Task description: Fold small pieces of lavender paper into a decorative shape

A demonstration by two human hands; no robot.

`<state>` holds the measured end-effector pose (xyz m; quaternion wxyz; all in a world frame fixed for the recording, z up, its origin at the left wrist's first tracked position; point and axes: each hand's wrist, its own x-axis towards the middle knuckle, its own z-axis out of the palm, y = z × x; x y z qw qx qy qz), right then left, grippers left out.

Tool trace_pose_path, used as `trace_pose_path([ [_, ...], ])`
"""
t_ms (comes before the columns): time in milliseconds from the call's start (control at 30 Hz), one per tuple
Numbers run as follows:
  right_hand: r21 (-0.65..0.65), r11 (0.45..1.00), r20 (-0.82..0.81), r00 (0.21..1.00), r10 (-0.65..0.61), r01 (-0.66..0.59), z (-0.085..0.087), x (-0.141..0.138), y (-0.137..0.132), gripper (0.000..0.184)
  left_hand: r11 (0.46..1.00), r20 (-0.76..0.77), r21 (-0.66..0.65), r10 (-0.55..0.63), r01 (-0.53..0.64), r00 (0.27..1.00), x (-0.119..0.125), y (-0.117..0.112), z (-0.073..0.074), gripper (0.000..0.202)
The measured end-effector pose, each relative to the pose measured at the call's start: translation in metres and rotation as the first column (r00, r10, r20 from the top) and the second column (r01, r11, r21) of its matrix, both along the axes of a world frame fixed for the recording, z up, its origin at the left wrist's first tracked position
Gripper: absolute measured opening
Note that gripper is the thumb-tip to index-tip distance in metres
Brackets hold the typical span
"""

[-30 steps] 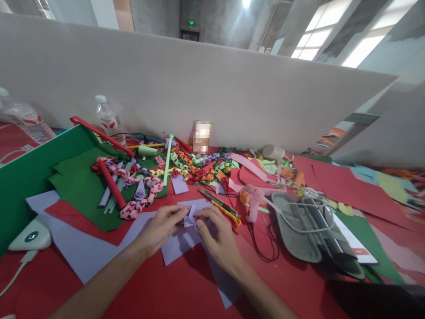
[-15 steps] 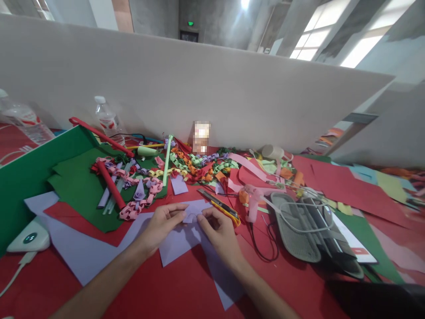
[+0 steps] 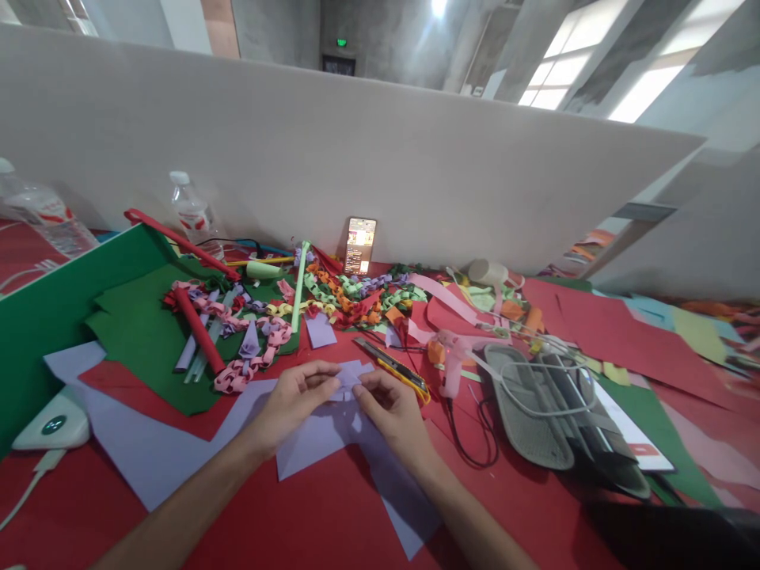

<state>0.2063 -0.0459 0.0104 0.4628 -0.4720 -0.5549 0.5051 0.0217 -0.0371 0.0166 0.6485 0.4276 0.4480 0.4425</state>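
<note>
Between both hands is a small piece of purple paper [image 3: 349,378], pinched near its left and right edges. My left hand [image 3: 300,400] has thumb and fingers closed on its left side. Opposite it, my right hand [image 3: 389,404] grips the right side between thumb and forefinger. Underneath lies a larger purple sheet [image 3: 314,451], partly covered by the hands. A yellow box cutter [image 3: 404,376] rests just beyond my right hand, and a small purple paper square [image 3: 321,329] lies beyond the left fingers.
Paper chains [image 3: 279,340] and rolled paper tubes [image 3: 199,332] clutter the left and back. A phone [image 3: 359,245] leans on the white partition [image 3: 416,174]. To the right are a pink glue gun [image 3: 452,368] with its cable and a grey case [image 3: 522,412]. A green board [image 3: 77,317] stands left.
My left thumb has shifted slightly right across the small purple paper. The larger purple sheet underneath has slid slightly. My right hand has barely moved.
</note>
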Motion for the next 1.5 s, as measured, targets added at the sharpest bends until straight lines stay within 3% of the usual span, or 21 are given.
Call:
trace_pose_path([
  [167,-0.005,1.000,-0.033,0.999,0.006,-0.006,0.002,-0.002,-0.002,0.031,0.994,-0.094,0.078,0.079,-0.072,0.992,0.000,0.002,-0.005,0.031],
  [333,-0.025,0.999,-0.065,0.997,0.041,-0.043,0.005,-0.005,-0.006,0.030,0.990,-0.075,0.100,0.104,-0.097,0.992,0.000,0.004,-0.009,0.029],
  [533,0.019,0.998,-0.057,0.997,-0.050,0.051,0.003,-0.004,-0.005,0.027,0.980,-0.115,0.140,0.158,-0.142,0.981,0.000,0.004,-0.006,0.023],
  [700,0.038,0.999,-0.103,0.995,0.019,-0.015,0.001,-0.004,-0.008,0.023,0.967,-0.168,0.194,0.198,-0.165,0.966,0.000,0.004,-0.005,0.018],
  [867,0.070,0.997,-0.070,0.996,0.049,-0.044,0.000,-0.006,-0.010,0.019,0.973,-0.158,0.203,0.144,-0.111,0.977,0.001,0.001,-0.001,0.015],
  [1100,0.055,0.998,-0.069,0.997,-0.020,0.024,-0.002,-0.006,-0.004,0.028,0.986,-0.019,0.148,-0.077,0.079,0.997,0.004,-0.003,-0.001,0.031],
  [1367,0.056,0.998,-0.075,0.997,0.026,-0.022,0.001,-0.001,-0.003,0.024,0.987,-0.083,0.152,-0.045,0.057,0.996,0.001,-0.001,-0.003,0.024],
  [1500,0.168,0.985,0.072,0.997,0.016,-0.028,0.003,0.001,-0.007,0.014,0.981,-0.109,0.191,-0.015,0.036,0.994,-0.003,0.000,-0.002,0.022],
])
